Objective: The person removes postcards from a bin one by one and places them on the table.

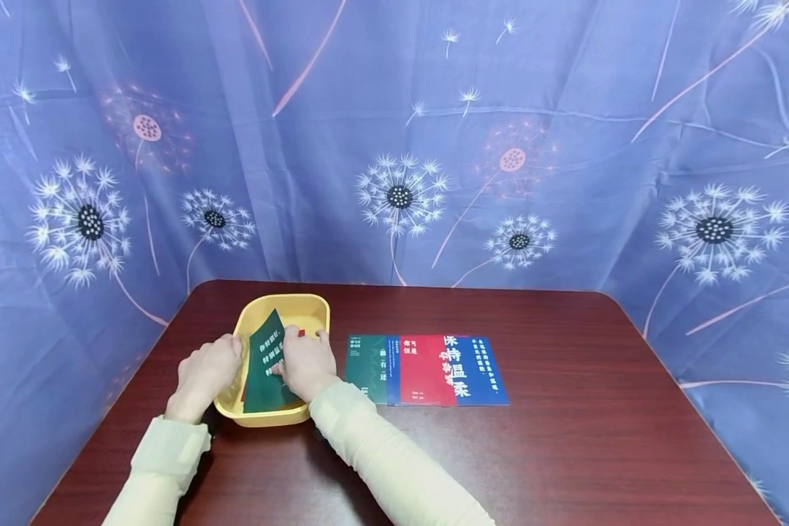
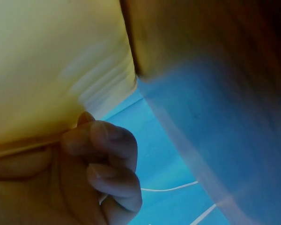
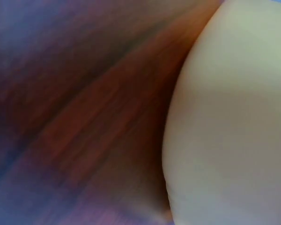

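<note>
A yellow plastic basin [image 1: 269, 419] stands at the left of the table, with cards inside. My left hand [image 1: 207, 372] grips its left rim; in the left wrist view, curled fingers [image 2: 114, 180] press against the yellow wall. Reaching into the basin, my right hand [image 1: 310, 364] holds a green card [image 1: 258, 391] with white writing, the thumb lying across its face. That card stands tilted, its upper corner above the rim. Bits of red card [image 1: 302, 333] show beside it, mostly hidden by the hand. The right wrist view shows only the basin's outer wall [image 3: 229, 126] and blurred tabletop.
Right of the basin lies a row of overlapping cards: a green one [image 1: 364, 365], a red one [image 1: 424, 372] and a blue one [image 1: 489, 380], with a blue strip between green and red. The dark red wooden table [image 1: 585, 438] backs onto a blue dandelion-print curtain [image 1: 315, 183].
</note>
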The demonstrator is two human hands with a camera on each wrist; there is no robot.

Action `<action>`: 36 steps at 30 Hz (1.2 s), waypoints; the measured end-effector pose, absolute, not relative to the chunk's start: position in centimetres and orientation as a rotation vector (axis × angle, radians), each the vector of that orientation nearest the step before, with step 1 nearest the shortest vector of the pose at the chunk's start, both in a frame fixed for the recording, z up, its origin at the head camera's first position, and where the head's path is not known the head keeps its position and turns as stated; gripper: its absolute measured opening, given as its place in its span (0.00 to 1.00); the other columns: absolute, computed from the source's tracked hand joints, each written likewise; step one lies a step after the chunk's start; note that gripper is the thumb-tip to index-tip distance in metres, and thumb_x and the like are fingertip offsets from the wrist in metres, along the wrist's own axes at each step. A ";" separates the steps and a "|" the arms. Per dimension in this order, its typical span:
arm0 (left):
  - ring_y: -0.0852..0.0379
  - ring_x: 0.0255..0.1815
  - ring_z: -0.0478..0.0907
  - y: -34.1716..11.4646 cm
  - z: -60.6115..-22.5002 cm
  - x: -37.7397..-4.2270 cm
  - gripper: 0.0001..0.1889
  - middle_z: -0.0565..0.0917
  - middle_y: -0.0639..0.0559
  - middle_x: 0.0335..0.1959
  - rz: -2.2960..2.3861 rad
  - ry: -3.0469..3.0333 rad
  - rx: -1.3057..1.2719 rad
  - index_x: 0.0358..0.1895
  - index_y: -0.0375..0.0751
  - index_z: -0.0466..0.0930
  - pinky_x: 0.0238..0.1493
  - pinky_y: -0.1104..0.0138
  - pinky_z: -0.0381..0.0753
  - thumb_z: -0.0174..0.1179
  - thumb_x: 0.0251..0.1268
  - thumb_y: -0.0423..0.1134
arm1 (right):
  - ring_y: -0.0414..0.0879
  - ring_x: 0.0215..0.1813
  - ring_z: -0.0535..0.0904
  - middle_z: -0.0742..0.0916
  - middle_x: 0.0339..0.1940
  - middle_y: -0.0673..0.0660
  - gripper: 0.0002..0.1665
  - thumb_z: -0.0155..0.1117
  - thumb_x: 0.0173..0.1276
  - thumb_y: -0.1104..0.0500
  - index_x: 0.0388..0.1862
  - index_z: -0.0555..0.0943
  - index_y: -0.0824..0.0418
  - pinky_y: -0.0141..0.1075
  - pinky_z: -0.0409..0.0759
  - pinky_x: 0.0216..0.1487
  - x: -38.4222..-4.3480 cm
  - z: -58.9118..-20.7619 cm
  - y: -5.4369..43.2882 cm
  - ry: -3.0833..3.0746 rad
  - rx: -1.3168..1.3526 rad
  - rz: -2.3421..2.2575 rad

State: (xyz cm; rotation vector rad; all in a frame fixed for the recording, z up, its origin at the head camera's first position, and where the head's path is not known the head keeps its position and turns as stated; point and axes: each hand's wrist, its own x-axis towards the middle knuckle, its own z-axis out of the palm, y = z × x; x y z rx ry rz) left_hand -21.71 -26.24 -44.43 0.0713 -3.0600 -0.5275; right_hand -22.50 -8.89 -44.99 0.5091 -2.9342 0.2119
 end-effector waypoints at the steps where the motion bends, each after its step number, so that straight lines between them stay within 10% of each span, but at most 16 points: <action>1: 0.27 0.37 0.77 -26.2 -44.5 -21.8 0.26 0.79 0.26 0.36 -0.528 -3.059 0.071 0.39 0.31 0.75 0.29 0.41 0.72 0.30 0.78 0.46 | 0.39 0.37 0.81 0.84 0.29 0.46 0.29 0.68 0.60 0.35 0.48 0.73 0.54 0.38 0.64 0.57 -22.5 -45.0 -8.8 -2.918 0.518 0.202; 8: 0.28 0.36 0.77 -26.2 -44.4 -21.9 0.27 0.79 0.27 0.36 -0.537 -3.053 0.082 0.37 0.32 0.75 0.30 0.41 0.71 0.29 0.78 0.47 | 0.40 0.35 0.81 0.84 0.31 0.47 0.11 0.57 0.73 0.48 0.43 0.77 0.53 0.38 0.66 0.46 -22.4 -44.9 -8.6 -2.847 0.528 0.175; 14: 0.28 0.36 0.77 -26.3 -44.3 -21.5 0.26 0.79 0.26 0.36 -0.533 -3.067 0.086 0.38 0.32 0.75 0.29 0.41 0.71 0.29 0.78 0.47 | 0.41 0.29 0.81 0.85 0.28 0.46 0.20 0.66 0.64 0.50 0.51 0.72 0.54 0.38 0.64 0.49 -22.4 -44.9 -8.8 -2.925 0.516 0.244; 24: 0.27 0.37 0.77 -26.3 -44.9 -21.4 0.25 0.79 0.26 0.37 -0.520 -3.079 0.074 0.39 0.31 0.75 0.30 0.40 0.72 0.30 0.79 0.46 | 0.42 0.32 0.79 0.84 0.33 0.51 0.06 0.54 0.75 0.57 0.47 0.73 0.57 0.33 0.77 0.35 -22.4 -44.3 -7.7 -2.802 0.489 0.886; 36: 0.28 0.37 0.77 -26.3 -44.4 -21.8 0.26 0.79 0.26 0.37 -0.522 -3.073 0.104 0.42 0.31 0.75 0.32 0.40 0.72 0.31 0.78 0.47 | 0.39 0.27 0.79 0.86 0.28 0.49 0.02 0.63 0.70 0.59 0.38 0.79 0.57 0.34 0.76 0.31 -23.1 -39.6 -1.9 -2.392 0.219 1.534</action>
